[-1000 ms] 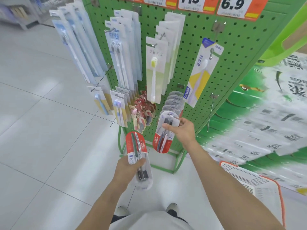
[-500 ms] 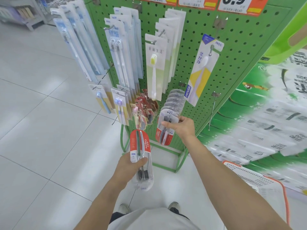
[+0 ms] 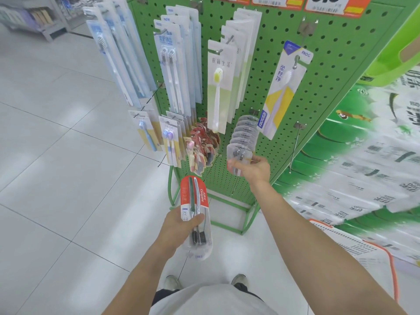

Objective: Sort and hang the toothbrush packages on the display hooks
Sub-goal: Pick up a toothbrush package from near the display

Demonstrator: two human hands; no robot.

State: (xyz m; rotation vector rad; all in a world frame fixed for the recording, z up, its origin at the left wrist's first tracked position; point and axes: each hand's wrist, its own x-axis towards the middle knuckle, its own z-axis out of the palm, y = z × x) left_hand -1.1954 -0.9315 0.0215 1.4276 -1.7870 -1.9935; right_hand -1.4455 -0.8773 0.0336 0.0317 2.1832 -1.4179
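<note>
At a green pegboard rack (image 3: 295, 110), right hand (image 3: 254, 165) grips a hooked package (image 3: 238, 155); left hand (image 3: 181, 226) clasps a red package (image 3: 193, 196).

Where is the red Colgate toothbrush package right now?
The Colgate toothbrush package is held in the left hand, low at centre in the head view, in front of the green pegboard stand.
</note>
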